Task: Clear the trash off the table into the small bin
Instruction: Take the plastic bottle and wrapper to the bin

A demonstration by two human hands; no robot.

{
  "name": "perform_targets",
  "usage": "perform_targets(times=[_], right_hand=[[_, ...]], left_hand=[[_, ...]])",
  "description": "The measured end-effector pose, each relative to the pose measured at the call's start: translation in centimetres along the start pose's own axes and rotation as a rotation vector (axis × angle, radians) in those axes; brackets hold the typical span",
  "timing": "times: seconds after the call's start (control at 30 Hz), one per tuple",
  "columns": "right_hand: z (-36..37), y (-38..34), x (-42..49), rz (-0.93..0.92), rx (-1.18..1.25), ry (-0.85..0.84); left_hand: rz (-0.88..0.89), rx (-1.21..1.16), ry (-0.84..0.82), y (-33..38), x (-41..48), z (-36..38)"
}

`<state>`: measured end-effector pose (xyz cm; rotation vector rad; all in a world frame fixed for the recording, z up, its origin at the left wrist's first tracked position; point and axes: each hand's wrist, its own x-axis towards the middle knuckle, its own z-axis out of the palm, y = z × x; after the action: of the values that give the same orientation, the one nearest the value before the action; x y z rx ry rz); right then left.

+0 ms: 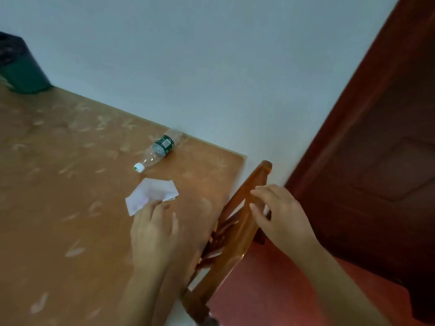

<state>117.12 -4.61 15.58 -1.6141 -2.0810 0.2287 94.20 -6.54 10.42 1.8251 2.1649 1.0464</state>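
A white crumpled paper [150, 192] lies on the orange patterned table [58, 184]. My left hand [154, 229] rests over the paper's near edge, its fingertips touching it with fingers slightly apart. Beyond the paper, an empty clear plastic bottle [160, 149] with a green label and white cap lies on its side near the wall. A dark green bin [21, 69] lined with a black bag stands at the table's far left corner. My right hand [277, 215] hovers over the wooden chair back [244, 222] with fingers spread, holding nothing.
A wooden chair stands at the table's right edge. A dark red door [376, 149] is on the right, with red floor [270, 290] below it. A pale wall [188, 55] runs behind the table.
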Motion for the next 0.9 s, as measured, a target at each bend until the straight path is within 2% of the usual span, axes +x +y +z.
perform_targets(times=[0.37,0.6,0.7,0.9], right_hand=[[8.1,-0.5,11.9,-0.251,0.011,-0.250],[12.8,-0.8,18.7,-0.456,0.055,-0.414],[14.1,-0.8,20.9,-0.532,0.066,-0.453],[15.9,0.0,23.6,-0.568,0.116,-0.508]], left_hand=[[-0.204,0.144,0.032,-6.5,5.9,4.6],[-0.404,0.212,-0.038,-9.5,8.0,8.9],[-0.434,0.251,-0.088,-10.8,9.3,9.7],[-0.409,0.298,-0.122,-12.0,11.5,10.7]])
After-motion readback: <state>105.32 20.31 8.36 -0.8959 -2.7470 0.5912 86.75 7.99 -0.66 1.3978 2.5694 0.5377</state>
